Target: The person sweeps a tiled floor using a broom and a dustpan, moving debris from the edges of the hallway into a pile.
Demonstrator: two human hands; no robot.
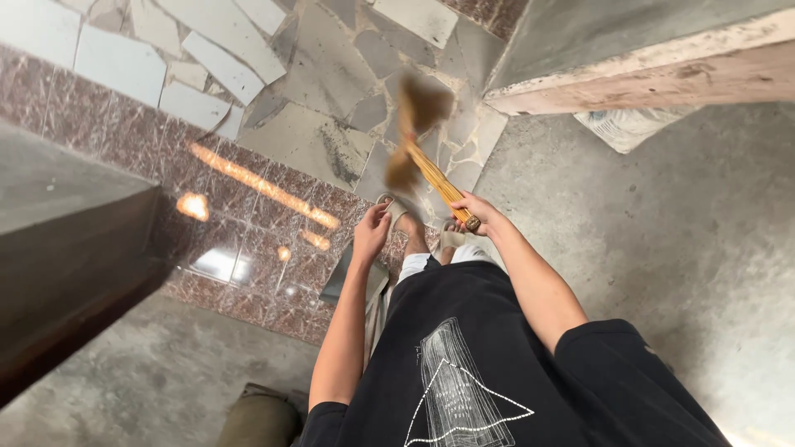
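Observation:
My right hand (474, 212) grips the handle end of a straw broom (424, 153). The broom points away from me and its blurred bristles hang over the broken-tile floor (323, 141). My left hand (370, 230) is half closed and holds nothing that I can see; it hovers beside my left leg, above my sandalled feet (397, 207). I look straight down my black printed shirt (472, 364).
A glossy reddish stone strip (248, 215) crosses the floor below the grey and white tile pieces. A dark ledge (66, 240) stands at the left. A concrete step (646, 66) and a white woven sack (629, 126) lie at the upper right, over bare concrete floor (679, 240).

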